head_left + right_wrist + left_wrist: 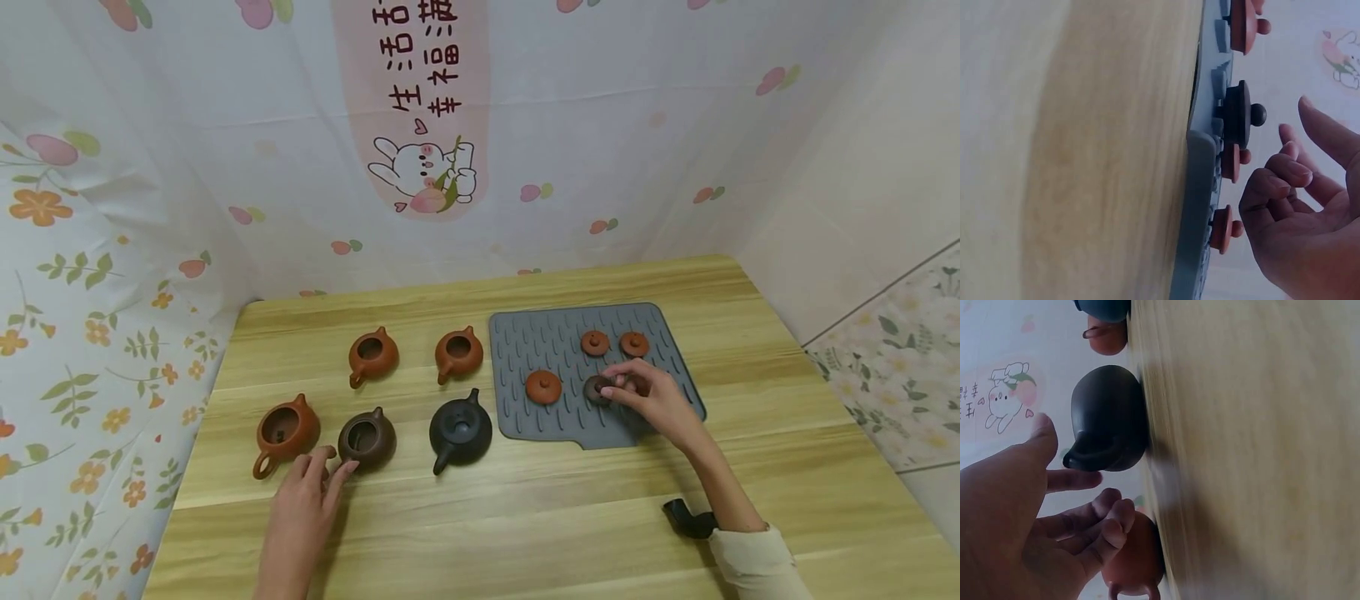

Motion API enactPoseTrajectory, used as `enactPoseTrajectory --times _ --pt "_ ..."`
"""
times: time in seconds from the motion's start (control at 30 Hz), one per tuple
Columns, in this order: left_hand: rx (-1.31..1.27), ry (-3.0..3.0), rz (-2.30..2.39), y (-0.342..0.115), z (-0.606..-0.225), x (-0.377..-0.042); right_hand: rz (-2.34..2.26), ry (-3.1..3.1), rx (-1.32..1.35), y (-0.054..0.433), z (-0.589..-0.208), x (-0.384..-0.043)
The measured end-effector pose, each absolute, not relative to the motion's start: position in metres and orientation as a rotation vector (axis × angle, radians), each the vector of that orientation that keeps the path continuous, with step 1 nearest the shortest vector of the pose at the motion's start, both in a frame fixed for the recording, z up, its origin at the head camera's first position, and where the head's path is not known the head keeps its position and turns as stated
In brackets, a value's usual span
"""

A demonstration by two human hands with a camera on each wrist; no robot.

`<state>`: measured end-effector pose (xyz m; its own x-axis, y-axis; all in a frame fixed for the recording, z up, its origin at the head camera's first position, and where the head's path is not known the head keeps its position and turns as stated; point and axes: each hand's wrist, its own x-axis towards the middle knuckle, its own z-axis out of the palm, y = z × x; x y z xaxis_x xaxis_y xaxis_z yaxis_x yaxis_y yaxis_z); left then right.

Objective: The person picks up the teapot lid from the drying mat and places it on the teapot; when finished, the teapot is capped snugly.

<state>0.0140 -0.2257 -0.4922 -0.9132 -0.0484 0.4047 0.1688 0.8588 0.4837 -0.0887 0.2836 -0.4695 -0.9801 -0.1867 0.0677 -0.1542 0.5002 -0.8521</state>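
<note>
On ribbed grey mat [517, 335] — four round clay lids [543, 388] left.
Round black teapot [459, 442] looks capped — my left hand [303, 496], right hand [660, 402] unclasped.

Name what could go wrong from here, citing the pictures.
The dark lid offers only a small round knob, which might slip from the right hand during a lift. The left hand is close to the brown teapot and the largest orange teapot, so it could bump either.
</note>
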Motion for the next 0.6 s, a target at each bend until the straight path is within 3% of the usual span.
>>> enactPoseTrajectory --times 0.6 --pt "-0.178 -2.628 -0.654 -0.249 -0.548 0.003 -1.462 2.589 -0.180 0.286 -0.479 -0.098"
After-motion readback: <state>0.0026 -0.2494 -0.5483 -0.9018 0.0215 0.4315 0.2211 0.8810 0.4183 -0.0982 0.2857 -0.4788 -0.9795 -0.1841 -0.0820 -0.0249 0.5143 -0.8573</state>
